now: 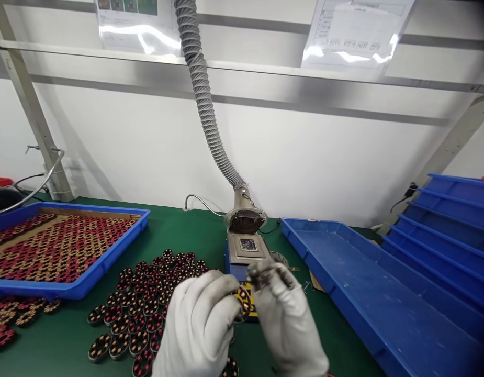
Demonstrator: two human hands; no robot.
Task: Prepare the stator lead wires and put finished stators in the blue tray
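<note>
My left hand, in a white glove, is closed with its fingertips round the edge of a small ring-shaped part, dark-rimmed with copper-coloured segments. To its right, my right hand is raised in a glove with dark-stained fingertips. Its fingers are curled together and blurred; what they hold, if anything, I cannot make out. Behind both hands stands a small blue machine with a metal top plate and a square shiny opening. Many similar ring parts, with red or copper-coloured segments, lie on the green table left of my left hand.
A blue tray full of red and tan rings stands at the left, with loose rings before it. At right lie a long blue tray and stacked blue trays. A grey flexible duct drops to a hood above the machine.
</note>
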